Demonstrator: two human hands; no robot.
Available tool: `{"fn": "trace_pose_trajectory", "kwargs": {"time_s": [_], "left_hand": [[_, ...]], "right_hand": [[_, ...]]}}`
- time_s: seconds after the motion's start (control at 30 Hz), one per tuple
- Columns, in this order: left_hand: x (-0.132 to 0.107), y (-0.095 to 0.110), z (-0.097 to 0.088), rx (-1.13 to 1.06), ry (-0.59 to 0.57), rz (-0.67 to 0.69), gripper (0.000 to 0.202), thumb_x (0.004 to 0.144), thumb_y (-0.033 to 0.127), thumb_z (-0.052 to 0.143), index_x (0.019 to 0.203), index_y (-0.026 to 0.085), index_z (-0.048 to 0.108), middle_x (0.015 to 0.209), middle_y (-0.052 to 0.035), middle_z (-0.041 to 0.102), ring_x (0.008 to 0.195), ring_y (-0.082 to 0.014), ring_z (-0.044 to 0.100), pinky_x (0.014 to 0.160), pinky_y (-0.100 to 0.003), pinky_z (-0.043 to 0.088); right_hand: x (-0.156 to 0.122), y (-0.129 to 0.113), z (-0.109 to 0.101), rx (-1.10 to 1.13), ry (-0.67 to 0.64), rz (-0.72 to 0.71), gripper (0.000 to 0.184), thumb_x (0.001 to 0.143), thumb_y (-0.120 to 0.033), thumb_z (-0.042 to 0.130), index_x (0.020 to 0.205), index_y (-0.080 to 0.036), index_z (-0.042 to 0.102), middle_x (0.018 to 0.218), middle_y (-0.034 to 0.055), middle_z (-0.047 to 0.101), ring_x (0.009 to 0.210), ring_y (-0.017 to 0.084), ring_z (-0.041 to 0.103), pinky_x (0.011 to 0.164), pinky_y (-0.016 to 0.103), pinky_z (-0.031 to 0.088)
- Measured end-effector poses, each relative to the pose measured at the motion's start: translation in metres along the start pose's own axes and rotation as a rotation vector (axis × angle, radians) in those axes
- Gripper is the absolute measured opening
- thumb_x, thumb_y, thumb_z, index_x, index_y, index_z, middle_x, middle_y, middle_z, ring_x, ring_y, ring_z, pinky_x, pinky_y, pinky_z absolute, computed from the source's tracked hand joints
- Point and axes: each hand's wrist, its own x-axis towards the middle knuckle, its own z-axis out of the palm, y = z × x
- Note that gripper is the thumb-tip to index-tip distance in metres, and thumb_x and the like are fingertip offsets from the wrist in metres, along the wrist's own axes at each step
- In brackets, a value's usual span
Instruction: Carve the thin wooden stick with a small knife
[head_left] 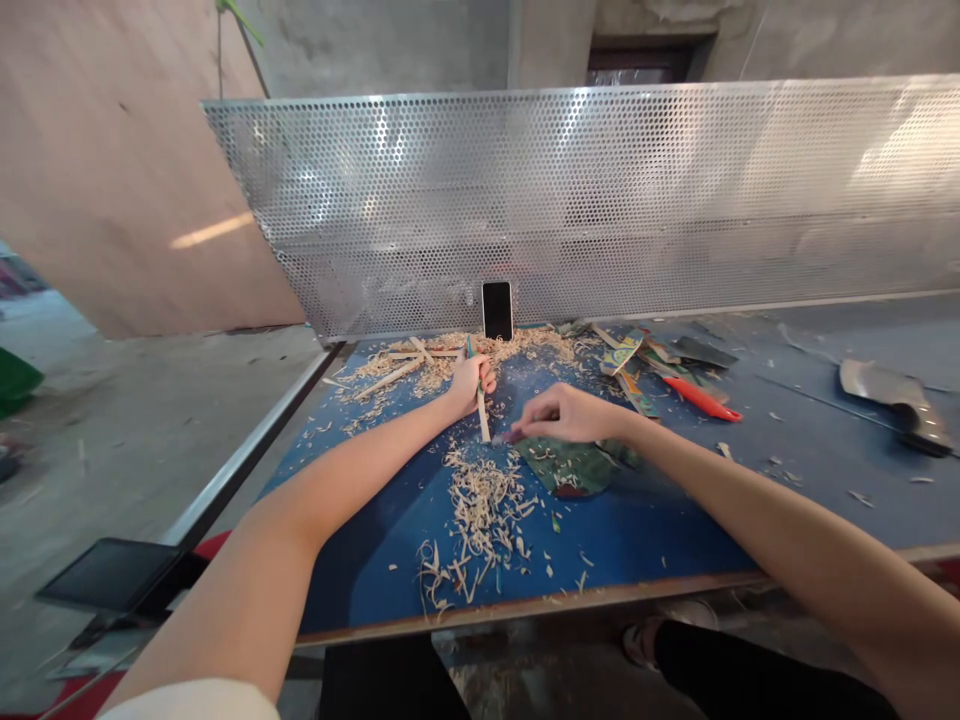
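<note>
Stick well back from table edge

There's one camera here, worn on the person's head and tipped forward and down, facing the upright phone across the table. It looks along both bare arms to the left hand and right hand, within arm's reach, on the near side of the phone. Past the phone, it takes in the perforated metal screen; well left of the phone, the floor; nearest, below the phone, the person's dark-clothed leg.
</note>
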Motion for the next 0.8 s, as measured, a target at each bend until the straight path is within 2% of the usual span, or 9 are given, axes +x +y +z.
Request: {"fn": "trace_pose_trajectory", "kwargs": {"time_s": [0.13, 0.23, 0.33, 0.43, 0.57, 0.8], "left_hand": [[0.003, -0.001, -0.001, 0.009, 0.012, 0.006, 0.028, 0.085, 0.01, 0.069, 0.095, 0.027, 0.049, 0.049, 0.0125, 0.035, 0.034, -0.01, 0.033, 0.04, -0.024, 0.021], [0.004, -0.001, -0.001, 0.017, 0.021, -0.01, 0.028, 0.086, 0.012, 0.069, 0.095, 0.027, 0.048, 0.049, 0.0124, 0.037, 0.033, -0.0106, 0.034, 0.041, -0.025, 0.022], [0.003, -0.001, -0.001, 0.019, 0.024, -0.024, 0.026, 0.088, 0.012, 0.067, 0.096, 0.027, 0.048, 0.049, 0.0121, 0.037, 0.033, -0.0111, 0.034, 0.04, -0.025, 0.021], [0.003, -0.002, -0.001, 0.012, 0.004, -0.013, 0.026, 0.088, 0.012, 0.067, 0.098, 0.027, 0.049, 0.05, 0.0116, 0.039, 0.034, -0.0112, 0.034, 0.041, -0.025, 0.022], [0.004, -0.003, -0.002, 0.016, -0.004, 0.002, 0.026, 0.088, 0.014, 0.068, 0.099, 0.027, 0.049, 0.05, 0.0117, 0.039, 0.035, -0.0113, 0.034, 0.041, -0.025, 0.023], [0.008, -0.008, -0.005, 0.023, -0.005, 0.009, 0.029, 0.086, 0.016, 0.072, 0.095, 0.027, 0.047, 0.05, 0.0121, 0.038, 0.035, -0.0112, 0.034, 0.041, -0.026, 0.024]], "right_hand": [[-0.001, 0.013, -0.005, -0.033, 0.382, -0.078, 0.04, 0.103, -0.054, 0.068, 0.108, -0.017, 0.083, 0.074, 0.0014, 0.07, 0.058, 0.012, 0.046, 0.054, 0.03, 0.03], [0.0, 0.021, 0.004, -0.224, 0.529, -0.149, 0.037, 0.108, -0.048, 0.061, 0.112, -0.019, 0.083, 0.081, 0.0035, 0.076, 0.059, 0.012, 0.052, 0.056, 0.03, 0.034], [-0.001, 0.022, 0.02, -0.491, 0.422, -0.224, 0.034, 0.111, -0.038, 0.055, 0.119, -0.022, 0.084, 0.088, 0.0054, 0.083, 0.066, 0.015, 0.065, 0.063, 0.031, 0.042], [0.0, 0.02, 0.035, -0.621, 0.292, -0.262, 0.035, 0.113, -0.034, 0.051, 0.123, -0.026, 0.083, 0.09, 0.0047, 0.085, 0.07, 0.017, 0.071, 0.066, 0.031, 0.044], [0.002, 0.02, 0.04, -0.658, 0.224, -0.278, 0.037, 0.115, -0.033, 0.049, 0.126, -0.026, 0.083, 0.096, 0.0051, 0.087, 0.071, 0.017, 0.074, 0.066, 0.031, 0.044], [0.001, 0.024, 0.034, -0.641, 0.23, -0.21, 0.036, 0.114, -0.033, 0.05, 0.128, -0.025, 0.082, 0.099, 0.0054, 0.087, 0.077, 0.019, 0.076, 0.069, 0.031, 0.047]]}}
